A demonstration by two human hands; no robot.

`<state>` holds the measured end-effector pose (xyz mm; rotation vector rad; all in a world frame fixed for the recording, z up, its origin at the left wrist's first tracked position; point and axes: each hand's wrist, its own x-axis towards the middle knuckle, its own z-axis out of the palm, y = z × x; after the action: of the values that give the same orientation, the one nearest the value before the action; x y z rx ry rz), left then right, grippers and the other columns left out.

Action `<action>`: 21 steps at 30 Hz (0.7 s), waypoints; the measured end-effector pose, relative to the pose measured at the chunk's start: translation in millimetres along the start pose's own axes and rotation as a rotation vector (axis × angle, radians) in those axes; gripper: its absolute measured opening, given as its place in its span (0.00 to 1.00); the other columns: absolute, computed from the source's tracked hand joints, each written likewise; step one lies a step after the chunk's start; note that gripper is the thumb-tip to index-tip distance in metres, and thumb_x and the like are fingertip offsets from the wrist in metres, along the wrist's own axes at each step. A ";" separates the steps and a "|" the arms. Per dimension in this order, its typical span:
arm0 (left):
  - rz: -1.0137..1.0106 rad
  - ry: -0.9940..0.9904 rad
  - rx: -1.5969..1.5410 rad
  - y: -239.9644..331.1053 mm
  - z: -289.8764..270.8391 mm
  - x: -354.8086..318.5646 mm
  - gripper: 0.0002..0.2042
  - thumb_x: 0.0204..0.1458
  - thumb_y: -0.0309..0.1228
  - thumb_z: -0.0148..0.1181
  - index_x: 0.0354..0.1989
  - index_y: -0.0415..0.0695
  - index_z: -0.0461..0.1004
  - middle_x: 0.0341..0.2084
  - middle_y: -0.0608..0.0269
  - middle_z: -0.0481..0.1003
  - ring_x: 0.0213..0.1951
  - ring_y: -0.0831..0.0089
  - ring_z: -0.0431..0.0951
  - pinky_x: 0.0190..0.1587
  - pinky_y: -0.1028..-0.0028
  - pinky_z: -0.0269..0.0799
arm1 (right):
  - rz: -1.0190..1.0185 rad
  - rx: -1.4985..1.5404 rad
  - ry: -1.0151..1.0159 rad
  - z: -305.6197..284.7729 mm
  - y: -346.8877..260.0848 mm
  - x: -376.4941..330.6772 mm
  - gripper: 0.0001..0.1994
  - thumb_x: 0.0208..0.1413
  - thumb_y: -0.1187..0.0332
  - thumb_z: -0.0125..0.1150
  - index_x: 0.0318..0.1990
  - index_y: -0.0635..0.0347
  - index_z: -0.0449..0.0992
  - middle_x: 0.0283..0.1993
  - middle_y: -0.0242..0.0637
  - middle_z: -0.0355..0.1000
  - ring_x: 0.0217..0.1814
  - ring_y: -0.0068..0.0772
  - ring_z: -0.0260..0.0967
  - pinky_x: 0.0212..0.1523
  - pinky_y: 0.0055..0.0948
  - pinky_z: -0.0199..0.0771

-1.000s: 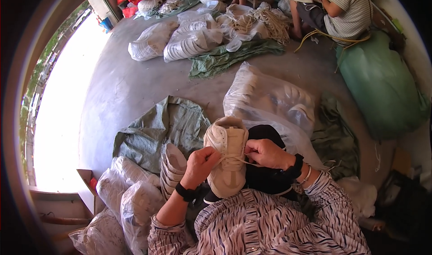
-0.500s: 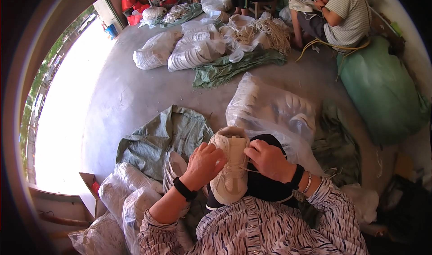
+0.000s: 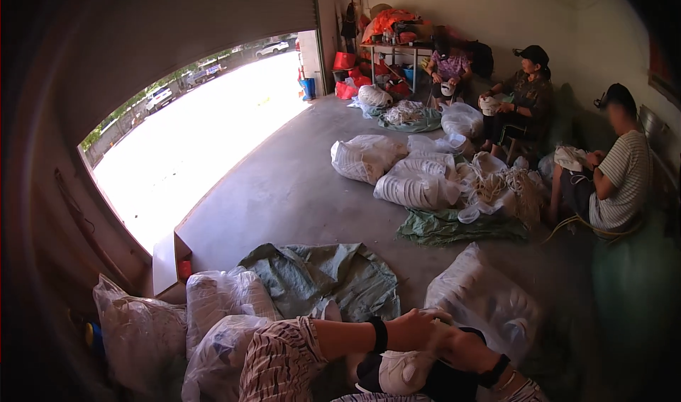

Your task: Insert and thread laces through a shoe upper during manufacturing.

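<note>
At the lower edge, a cream lace-up shoe (image 3: 403, 372) lies over my dark-clothed lap, its toe toward me. My left hand (image 3: 410, 330) is curled over the far part of the shoe, closed at a pale edge near its collar. Crossing close beside it is my right hand (image 3: 457, 347), its fingers smeared by motion and partly overlapped by the left. The lace cannot be made out, and the hands hide most of the shoe's upper.
A clear bag of pale shoes (image 3: 486, 303) stands just beyond my lap. Green sacking (image 3: 326, 278) and more bags (image 3: 230, 299) lie to the left. Farther back are shoe bags (image 3: 418, 181), a lace heap (image 3: 496, 182) and several seated people, one in a striped shirt (image 3: 626, 179).
The view has swung up and left, bringing more of the room in and putting my hands at the lower edge. My hands, apart at the shoe's sides before, are now together over it.
</note>
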<state>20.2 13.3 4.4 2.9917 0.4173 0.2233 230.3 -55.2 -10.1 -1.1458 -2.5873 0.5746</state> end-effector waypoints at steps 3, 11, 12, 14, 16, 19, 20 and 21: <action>-0.140 -0.065 -0.229 -1.9 -6.8 4.9 0.19 0.46 0.31 0.54 0.50 0.49 0.70 0.52 0.64 0.68 0.55 0.71 0.68 0.41 0.71 0.72 | 0.269 0.068 0.037 2.1 -15.3 10.7 0.19 0.50 0.65 0.56 0.50 0.57 0.67 0.44 0.47 0.70 0.41 0.51 0.71 0.40 0.41 0.73; -0.161 -0.051 -0.359 -9.9 -11.5 3.1 0.07 0.47 0.34 0.54 0.25 0.46 0.75 0.26 0.60 0.75 0.38 0.61 0.75 0.38 0.64 0.71 | 0.216 0.056 0.216 -1.9 -26.2 18.1 0.17 0.49 0.66 0.56 0.47 0.59 0.67 0.43 0.47 0.70 0.39 0.49 0.71 0.38 0.40 0.73; -0.171 -0.048 -0.349 -8.6 -7.8 -0.4 0.07 0.47 0.34 0.54 0.25 0.46 0.75 0.26 0.60 0.75 0.38 0.61 0.75 0.38 0.64 0.71 | 0.101 0.104 0.364 -3.2 -32.0 21.2 0.15 0.49 0.66 0.56 0.44 0.60 0.69 0.39 0.46 0.72 0.36 0.47 0.73 0.36 0.39 0.73; -0.431 0.251 -0.527 -3.1 12.6 -4.7 0.07 0.50 0.33 0.54 0.33 0.45 0.75 0.30 0.61 0.76 0.37 0.67 0.75 0.41 0.69 0.70 | 0.276 0.456 0.426 0.4 -24.9 16.0 0.11 0.50 0.66 0.56 0.39 0.60 0.70 0.33 0.40 0.70 0.32 0.38 0.71 0.33 0.33 0.72; -0.476 0.350 -0.846 -2.4 21.0 -10.8 0.08 0.52 0.33 0.55 0.36 0.44 0.75 0.31 0.63 0.75 0.37 0.72 0.74 0.41 0.72 0.69 | 0.657 1.172 0.509 2.9 -21.1 8.7 0.06 0.53 0.67 0.55 0.30 0.60 0.71 0.20 0.30 0.68 0.23 0.20 0.66 0.26 0.20 0.69; -0.489 0.526 -1.142 4.7 23.5 -14.9 0.07 0.51 0.29 0.57 0.37 0.42 0.75 0.30 0.66 0.75 0.35 0.79 0.71 0.40 0.75 0.68 | 0.610 1.430 0.519 -1.6 -26.6 10.8 0.04 0.55 0.69 0.52 0.32 0.58 0.71 0.23 0.30 0.68 0.24 0.17 0.65 0.25 0.17 0.66; -0.489 0.525 -1.174 9.5 24.5 -15.7 0.07 0.52 0.29 0.57 0.37 0.42 0.75 0.30 0.65 0.75 0.35 0.79 0.71 0.40 0.75 0.68 | 0.619 1.365 0.476 20.0 -18.1 8.9 0.06 0.55 0.70 0.51 0.38 0.60 0.71 0.26 0.30 0.69 0.24 0.17 0.64 0.24 0.18 0.65; -0.486 0.528 -1.205 11.7 23.1 -14.5 0.07 0.52 0.30 0.56 0.37 0.43 0.75 0.31 0.65 0.75 0.36 0.79 0.71 0.40 0.75 0.68 | 0.613 1.362 0.473 23.3 -22.8 9.6 0.06 0.55 0.70 0.51 0.38 0.60 0.71 0.26 0.30 0.69 0.24 0.17 0.64 0.24 0.18 0.65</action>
<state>13.1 -4.0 -18.7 1.5795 0.6998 0.8423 200.3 -67.9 -19.9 -1.1995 -0.9150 1.5621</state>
